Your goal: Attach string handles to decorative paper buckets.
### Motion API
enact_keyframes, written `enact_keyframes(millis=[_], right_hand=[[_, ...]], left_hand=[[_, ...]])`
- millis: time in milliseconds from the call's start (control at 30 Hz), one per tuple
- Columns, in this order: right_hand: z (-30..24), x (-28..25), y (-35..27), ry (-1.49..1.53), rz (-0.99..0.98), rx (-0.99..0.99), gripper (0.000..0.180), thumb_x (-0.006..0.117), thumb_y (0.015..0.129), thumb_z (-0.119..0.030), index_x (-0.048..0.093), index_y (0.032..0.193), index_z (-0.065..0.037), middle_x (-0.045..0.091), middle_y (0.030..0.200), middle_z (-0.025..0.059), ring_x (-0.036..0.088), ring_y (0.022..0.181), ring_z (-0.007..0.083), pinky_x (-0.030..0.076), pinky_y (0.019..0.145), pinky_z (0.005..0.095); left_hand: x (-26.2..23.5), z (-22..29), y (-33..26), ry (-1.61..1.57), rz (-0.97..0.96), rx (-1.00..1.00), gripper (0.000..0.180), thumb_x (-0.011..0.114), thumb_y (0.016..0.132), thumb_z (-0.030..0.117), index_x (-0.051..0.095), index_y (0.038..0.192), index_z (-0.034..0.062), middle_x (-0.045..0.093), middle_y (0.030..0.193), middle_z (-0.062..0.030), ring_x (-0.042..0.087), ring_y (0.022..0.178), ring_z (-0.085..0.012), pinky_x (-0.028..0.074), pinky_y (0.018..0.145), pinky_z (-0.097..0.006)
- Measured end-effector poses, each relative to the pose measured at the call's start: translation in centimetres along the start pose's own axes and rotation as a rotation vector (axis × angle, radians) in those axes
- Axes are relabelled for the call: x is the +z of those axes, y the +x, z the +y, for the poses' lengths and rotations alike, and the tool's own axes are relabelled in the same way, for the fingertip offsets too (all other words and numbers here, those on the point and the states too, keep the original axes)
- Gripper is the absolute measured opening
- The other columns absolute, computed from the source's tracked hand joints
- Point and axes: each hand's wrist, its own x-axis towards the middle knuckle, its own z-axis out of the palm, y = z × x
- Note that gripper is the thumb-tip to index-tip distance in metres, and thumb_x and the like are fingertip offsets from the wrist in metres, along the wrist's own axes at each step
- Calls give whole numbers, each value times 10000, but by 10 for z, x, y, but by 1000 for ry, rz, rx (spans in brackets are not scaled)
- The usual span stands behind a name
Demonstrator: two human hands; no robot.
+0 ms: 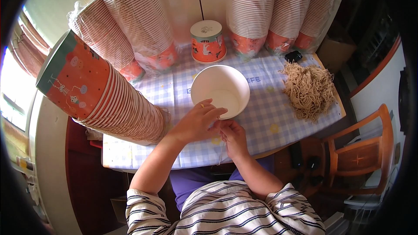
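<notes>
A white-lined paper bucket (235, 91) stands on the table in front of me, its open mouth tilted toward me. My left hand (198, 121) is at its near rim, with the fingers reaching over the edge and the thumb low, beside my right hand. The fingers of my right hand (234, 137) are pinched together just below that rim. From them a thin pale string (221, 153) hangs down past the table's front edge. Where the string meets the bucket is hidden by my fingers.
A tall nested bucket stack (126, 100), strings along its rims, leans at the left. An upturned red bucket (209, 50) stands behind. Wrapped stacks (250, 13) line the back. A tangled string pile (308, 90) and small black object (293, 56) lie right; a wooden chair (359, 156) stands beyond.
</notes>
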Motion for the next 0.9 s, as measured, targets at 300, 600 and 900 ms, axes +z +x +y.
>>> enact_keyframes(millis=[300,600,900], right_hand=[[-4,8,-4,-79,10,-75,87,600,893,-135,604,858,-56,560,740,-31,447,646,31,341,586,192],[-4,5,-2,-95,23,-60,128,612,905,-164,597,855,-47,551,772,-38,455,709,38,362,646,204],[-15,-1,-3,-142,-4,-34,138,653,872,-172,631,937,-53,545,702,-35,427,567,26,321,508,179]], left_hand=[[4,-4,-1,36,44,98,430,674,686,25,580,1105,53,618,843,-101,603,856,-284,454,944,-454],[5,-6,0,55,69,108,416,684,700,40,580,1104,48,619,841,-105,607,848,-294,466,922,-430],[1,-5,-2,14,14,-23,396,672,741,60,574,1125,65,635,882,-98,618,885,-280,427,957,-467]])
